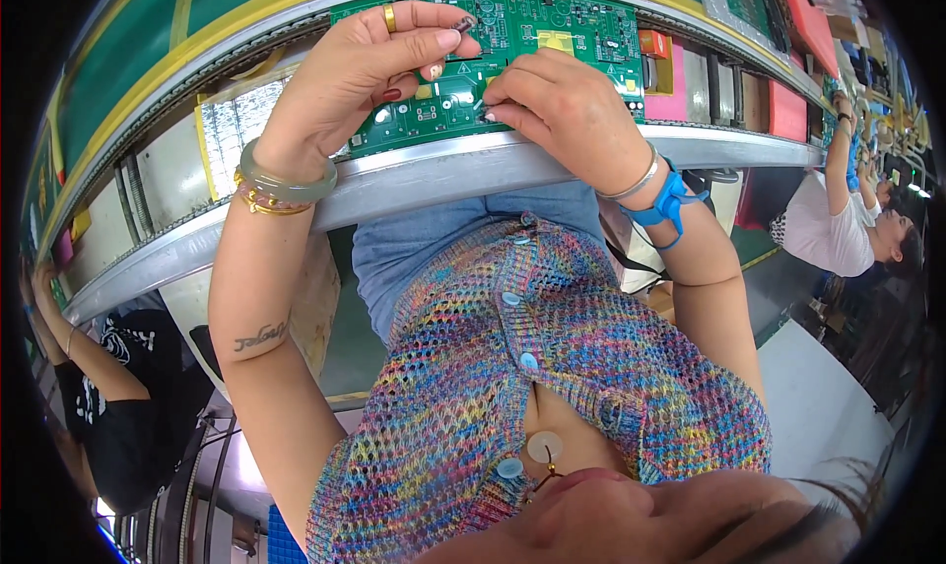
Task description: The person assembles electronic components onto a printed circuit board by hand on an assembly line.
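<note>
I monitor left fingers [424, 47] gripping dark component [466, 24], right fingers [512, 89] pinched, held item indistinct, green circuit board [498, 22], small white print [465, 68]

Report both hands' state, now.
Left hand: closed, pinching a small dark cylindrical component.
Right hand: curled over the green printed circuit board; whether it grips anything cannot be told.

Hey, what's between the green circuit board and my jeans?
A silver metal rail runs between the green circuit board and your jeans, in the head view.
</note>
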Demonstrator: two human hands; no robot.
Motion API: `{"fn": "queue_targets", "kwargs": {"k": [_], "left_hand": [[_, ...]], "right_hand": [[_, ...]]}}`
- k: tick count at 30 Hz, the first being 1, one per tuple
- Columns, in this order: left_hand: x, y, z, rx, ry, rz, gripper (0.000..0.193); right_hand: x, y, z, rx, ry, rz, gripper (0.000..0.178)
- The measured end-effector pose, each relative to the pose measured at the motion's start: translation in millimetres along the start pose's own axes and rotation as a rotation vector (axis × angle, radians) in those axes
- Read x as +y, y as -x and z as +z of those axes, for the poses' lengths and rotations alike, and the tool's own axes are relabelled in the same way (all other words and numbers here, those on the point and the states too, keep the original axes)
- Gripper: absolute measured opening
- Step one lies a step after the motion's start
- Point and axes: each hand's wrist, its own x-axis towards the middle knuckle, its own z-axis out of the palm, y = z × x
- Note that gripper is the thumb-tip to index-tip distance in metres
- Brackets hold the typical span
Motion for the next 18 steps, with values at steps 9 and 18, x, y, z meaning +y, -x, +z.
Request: {"fn": "queue_targets", "kwargs": {"k": [9, 18], "left_hand": [[-7, -3, -5, -0.107, -0.041, -0.088, 0.024], [-10, -6, -8, -0.072, 0.053, -0.015, 0.028]], "right_hand": [[-4, -15, -14, 0.265, -0.184, 0.077, 0.015], [1, -2, -16, 0.116, -0.27, 0.175, 0.01]]}}
